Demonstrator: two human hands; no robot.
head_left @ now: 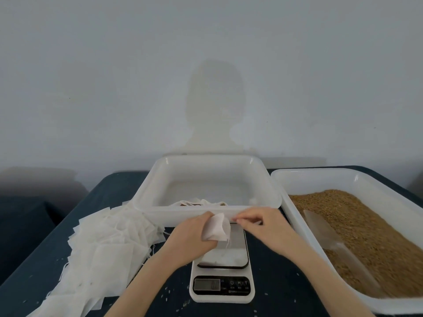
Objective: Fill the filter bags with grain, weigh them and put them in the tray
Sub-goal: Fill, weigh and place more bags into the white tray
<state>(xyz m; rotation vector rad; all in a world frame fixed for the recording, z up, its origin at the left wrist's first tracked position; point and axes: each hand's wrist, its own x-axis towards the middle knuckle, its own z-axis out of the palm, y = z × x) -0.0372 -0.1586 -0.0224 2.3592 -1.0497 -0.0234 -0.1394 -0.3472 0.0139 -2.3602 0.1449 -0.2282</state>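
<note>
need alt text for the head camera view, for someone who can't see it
A left hand holds a small white filter bag above a white digital kitchen scale while the right hand pinches at its top. Behind stands a white plastic tray; right, a white tub of brown grain with a clear scoop; left, a heap of empty bags.

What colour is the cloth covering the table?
Dark navy blue, the table cloth shows best in the head view, around the scale.
</note>
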